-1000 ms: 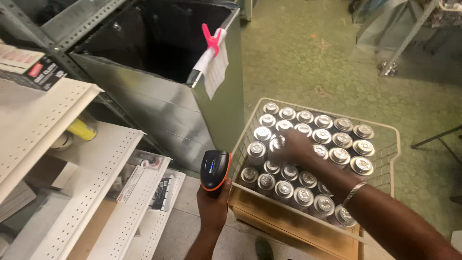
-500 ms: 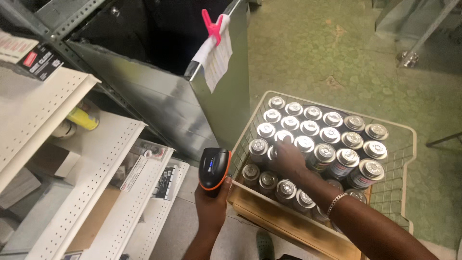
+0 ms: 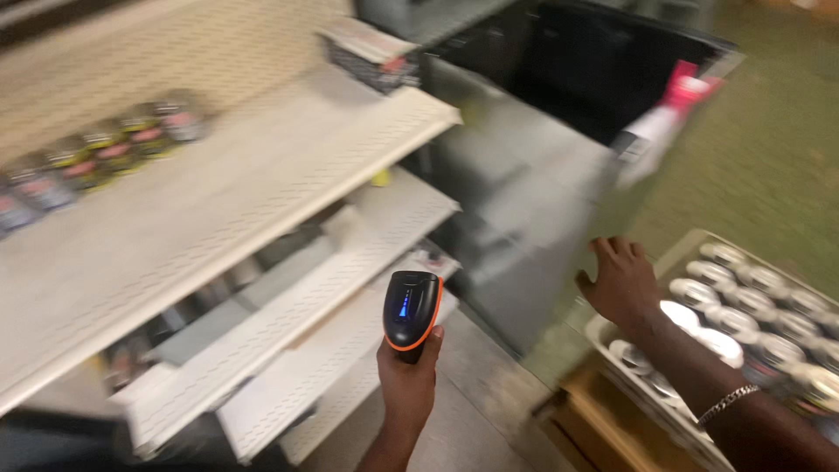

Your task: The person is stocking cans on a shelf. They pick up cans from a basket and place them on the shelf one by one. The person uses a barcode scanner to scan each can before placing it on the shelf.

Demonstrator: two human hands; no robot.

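**A:** What have I got nearest the camera?

**B:** My left hand [image 3: 409,385], low in the middle of the view, fingers clenched round the grip of a black handheld scanner [image 3: 411,308] with an orange rim. I hold it upright, its head standing above my knuckles and its lit blue window turned back toward me, probably so I can read it.

**A:** And the other hand?

**B:** My right hand [image 3: 622,284] is out to the right, fingers released and spread, palm down, holding nothing. A chain bracelet [image 3: 725,404] sits on that wrist. Just below and to the right of those fingertips is a wire crate [image 3: 612,343] packed with upright spray cans [image 3: 738,301], tops facing up, likely so each can be lifted straight out. The hand hovers at the crate's near corner; I cannot tell whether it touches a can.

**A:** Past the fingers?

**B:** Left of the scanner hand run pale perforated shelves [image 3: 262,188], stepped one above another. On the top one, well away from my fingers, a row of cans [image 3: 96,153] lies blurred. Beyond my right fingertips stands a dark open bin [image 3: 542,201] with a pink clip [image 3: 686,86] pinning a paper to its rim, where it can be read.
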